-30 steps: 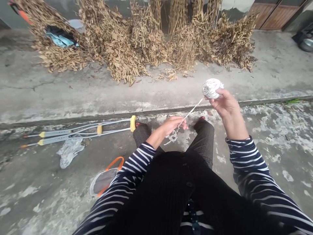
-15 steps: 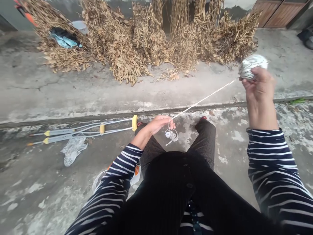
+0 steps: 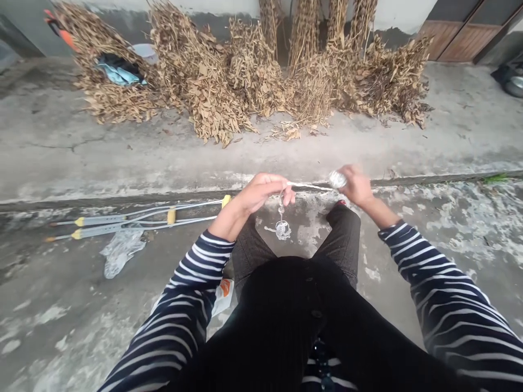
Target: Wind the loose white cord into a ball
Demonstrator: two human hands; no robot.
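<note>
My left hand (image 3: pixel 267 190) pinches a white string (image 3: pixel 306 185) between thumb and fingers, above my knees. Beneath that hand dangles a small tangle of white cord (image 3: pixel 282 230) with a round piece in it. To the right, my right hand (image 3: pixel 356 185) is closed on a ball of white string (image 3: pixel 337 179), slightly blurred by motion. The string runs almost level between the ball and my left fingers. Both arms wear dark sleeves with white stripes.
Dried plant bundles (image 3: pixel 220 87) lean along the wall ahead, behind a low concrete step (image 3: pixel 163 158). A pair of crutches (image 3: pixel 139 219) lies at left beside a clear plastic bag (image 3: pixel 122 250). A white and orange packet (image 3: pixel 224 296) shows by my left arm.
My right hand has come left and down with the ball, close to my left hand, so the string between them is much shorter. The hanging cord has swung and turned.
</note>
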